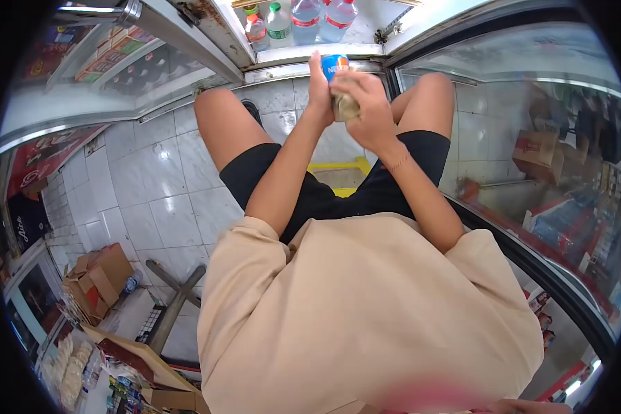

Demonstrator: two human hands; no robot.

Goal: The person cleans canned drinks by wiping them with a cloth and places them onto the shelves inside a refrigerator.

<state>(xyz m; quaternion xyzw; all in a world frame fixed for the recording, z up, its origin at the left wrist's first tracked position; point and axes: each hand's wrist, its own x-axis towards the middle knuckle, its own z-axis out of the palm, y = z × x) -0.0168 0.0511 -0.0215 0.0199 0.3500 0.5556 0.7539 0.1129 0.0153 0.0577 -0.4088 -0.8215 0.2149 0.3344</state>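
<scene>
A blue can (334, 65) with an orange patch and white lettering is held up in front of an open fridge. My left hand (318, 88) wraps round its left side. My right hand (367, 100) presses a tan, crumpled-looking cloth (345, 107) against the can's lower part, its fingers blurred by motion. Just beyond the can, on the fridge's bottom shelf, stand a green-capped bottle (278, 22), an orange-capped bottle (257, 31) and clear bottles with red labels (306, 17).
Glass fridge doors (524, 138) stand at the right, with another white-framed door (179, 62) at the left. A yellow stool (338, 167) shows between my legs. Cardboard boxes (100, 281) and a keyboard (150, 324) lie at the lower left.
</scene>
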